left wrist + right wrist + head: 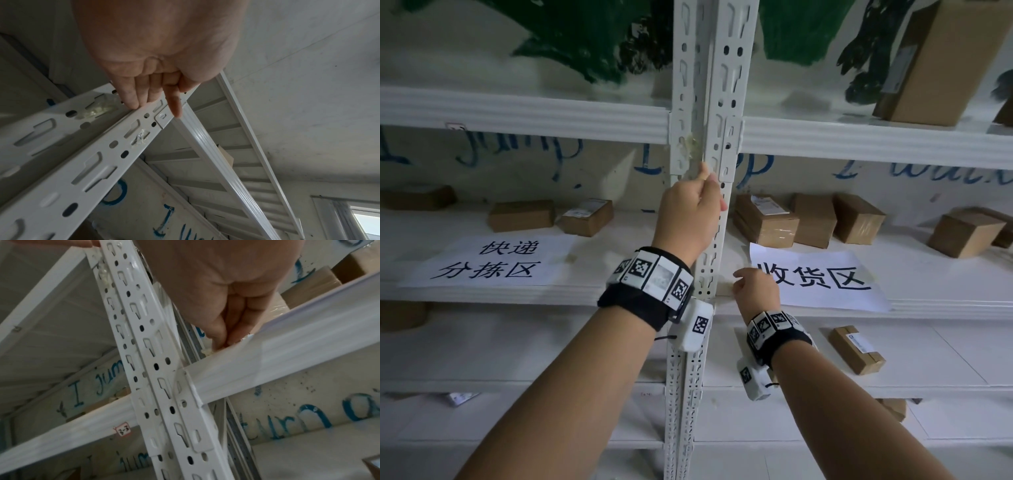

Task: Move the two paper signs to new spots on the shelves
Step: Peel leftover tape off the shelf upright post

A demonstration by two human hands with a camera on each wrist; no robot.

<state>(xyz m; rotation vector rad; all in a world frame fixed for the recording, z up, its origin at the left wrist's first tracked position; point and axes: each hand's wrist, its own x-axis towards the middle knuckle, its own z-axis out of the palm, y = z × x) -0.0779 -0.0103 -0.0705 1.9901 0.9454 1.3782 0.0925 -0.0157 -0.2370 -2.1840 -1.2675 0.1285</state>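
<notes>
- Left hand (690, 209) was up on the slotted shelf upright (717, 102), fingers (131, 97) curled against its edge beside a crumpled scrap of clear tape (690, 147); probably bracing or picking at it. Could not tell if anything was pinched.
- Right hand (755, 286) pinched something small and pale, likely tape, at the shelf's front lip (287, 356), at the corner of the right paper sign (822, 279).
- That sign lay flat on the middle shelf, overhanging the edge.
- Left paper sign (489, 260) lay flat in the left bay, untouched, cardboard boxes (765, 219) behind.
</notes>
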